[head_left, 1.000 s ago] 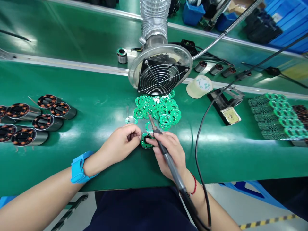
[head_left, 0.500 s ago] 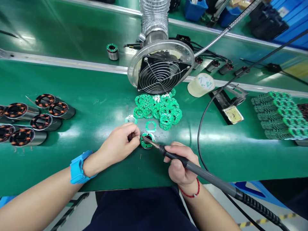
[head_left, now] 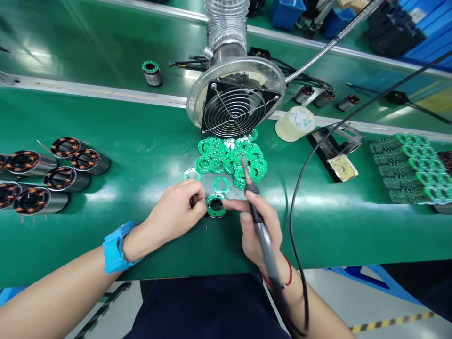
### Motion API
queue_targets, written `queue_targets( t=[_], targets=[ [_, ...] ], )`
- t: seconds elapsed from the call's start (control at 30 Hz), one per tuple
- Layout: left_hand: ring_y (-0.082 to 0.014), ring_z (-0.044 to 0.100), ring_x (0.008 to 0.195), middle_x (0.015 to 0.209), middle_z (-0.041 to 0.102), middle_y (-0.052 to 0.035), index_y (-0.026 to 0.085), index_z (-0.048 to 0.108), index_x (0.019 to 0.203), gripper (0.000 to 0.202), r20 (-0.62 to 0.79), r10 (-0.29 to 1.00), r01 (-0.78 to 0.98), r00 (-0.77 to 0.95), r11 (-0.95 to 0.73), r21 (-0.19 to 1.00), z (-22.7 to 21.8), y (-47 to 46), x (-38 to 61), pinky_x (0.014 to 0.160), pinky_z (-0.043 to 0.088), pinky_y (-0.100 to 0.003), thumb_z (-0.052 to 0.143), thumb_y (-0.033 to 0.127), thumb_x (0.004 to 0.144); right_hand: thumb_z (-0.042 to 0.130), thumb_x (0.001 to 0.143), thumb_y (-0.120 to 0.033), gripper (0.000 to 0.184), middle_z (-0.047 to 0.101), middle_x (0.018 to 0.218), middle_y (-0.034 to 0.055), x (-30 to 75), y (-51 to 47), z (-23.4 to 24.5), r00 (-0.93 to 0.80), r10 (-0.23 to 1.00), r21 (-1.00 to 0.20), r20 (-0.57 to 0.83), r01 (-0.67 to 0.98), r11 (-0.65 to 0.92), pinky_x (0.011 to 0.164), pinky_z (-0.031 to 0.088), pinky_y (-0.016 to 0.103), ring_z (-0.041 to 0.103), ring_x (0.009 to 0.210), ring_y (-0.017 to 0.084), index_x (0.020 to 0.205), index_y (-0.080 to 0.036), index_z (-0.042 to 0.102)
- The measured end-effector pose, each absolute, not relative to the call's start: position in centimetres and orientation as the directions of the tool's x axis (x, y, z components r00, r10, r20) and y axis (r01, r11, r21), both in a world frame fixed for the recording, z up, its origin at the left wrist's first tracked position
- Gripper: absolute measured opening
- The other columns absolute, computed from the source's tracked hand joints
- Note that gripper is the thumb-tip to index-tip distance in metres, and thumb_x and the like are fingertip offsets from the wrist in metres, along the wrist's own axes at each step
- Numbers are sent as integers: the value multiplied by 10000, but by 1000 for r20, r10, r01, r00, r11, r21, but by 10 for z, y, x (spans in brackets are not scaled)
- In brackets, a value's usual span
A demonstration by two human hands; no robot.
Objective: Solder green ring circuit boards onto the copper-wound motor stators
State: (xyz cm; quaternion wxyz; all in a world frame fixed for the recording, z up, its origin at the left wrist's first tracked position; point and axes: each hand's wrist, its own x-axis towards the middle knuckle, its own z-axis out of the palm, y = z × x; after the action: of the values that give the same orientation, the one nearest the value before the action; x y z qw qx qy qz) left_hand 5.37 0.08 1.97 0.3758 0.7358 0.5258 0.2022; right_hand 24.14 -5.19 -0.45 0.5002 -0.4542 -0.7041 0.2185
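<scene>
In front of me a motor stator (head_left: 212, 215) stands upright, topped by a green ring-shaped circuit board (head_left: 210, 210). My left hand (head_left: 180, 207) is closed at its left edge, thumb and forefinger against the rim; the other fingers curl under, partly hidden. My right hand (head_left: 259, 226) wraps round a soldering iron (head_left: 263, 235), its tip pointing up and away over the board pile. The right forefinger stretches left and touches the stator's right rim. A loose ring board (head_left: 221, 185) lies just behind the stator, and a paler one (head_left: 192, 174) lies behind my left hand.
Heaped ring boards (head_left: 215, 150) lie below a fume extractor fan (head_left: 233, 113). Several bare stators (head_left: 52, 202) stand at left. A tape roll (head_left: 294, 125), an iron stand with sponge (head_left: 342, 168) and stacked boards (head_left: 406, 165) are at right. The iron's cable (head_left: 291, 221) loops beside my right hand.
The soldering iron's tip has left the stator's board and swung up and away. My right forefinger has reached out to the stator's rim. The left hand has hardly moved; stators on the rear ledge shifted left.
</scene>
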Motion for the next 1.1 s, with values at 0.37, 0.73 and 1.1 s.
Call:
queue_targets(
  t=[0.37, 0.73, 1.1],
  targets=[
    [-144, 464, 580, 636, 522, 25, 208, 482, 680, 126, -198, 890, 643, 410, -128, 755, 21, 1, 46, 562, 348, -272, 451, 193, 800, 539, 912, -105, 533, 704, 1182, 120, 240, -39, -3, -410, 852, -675, 326, 530, 513, 911, 563, 462, 639, 1067, 255, 1414, -234, 418],
    [-154, 537, 702, 756, 597, 7, 207, 573, 785, 172, -92, 866, 503, 491, -196, 842, 19, -2, 41, 655, 421, -278, 456, 239, 907, 614, 932, -264, 550, 699, 1133, 120, 243, -40, -12, -366, 851, -618, 376, 585, 524, 850, 590, 457, 685, 1022, 281, 1438, -242, 399],
    [-129, 517, 623, 676, 602, 18, 187, 618, 770, 160, -218, 886, 326, 409, 81, 942, 13, -2, 47, 563, 416, -238, 538, 307, 841, 553, 913, -132, 521, 766, 1086, 72, 238, -42, -2, -412, 751, -505, 516, 561, 655, 906, 528, 455, 655, 1138, 269, 1407, -255, 441]
  ],
)
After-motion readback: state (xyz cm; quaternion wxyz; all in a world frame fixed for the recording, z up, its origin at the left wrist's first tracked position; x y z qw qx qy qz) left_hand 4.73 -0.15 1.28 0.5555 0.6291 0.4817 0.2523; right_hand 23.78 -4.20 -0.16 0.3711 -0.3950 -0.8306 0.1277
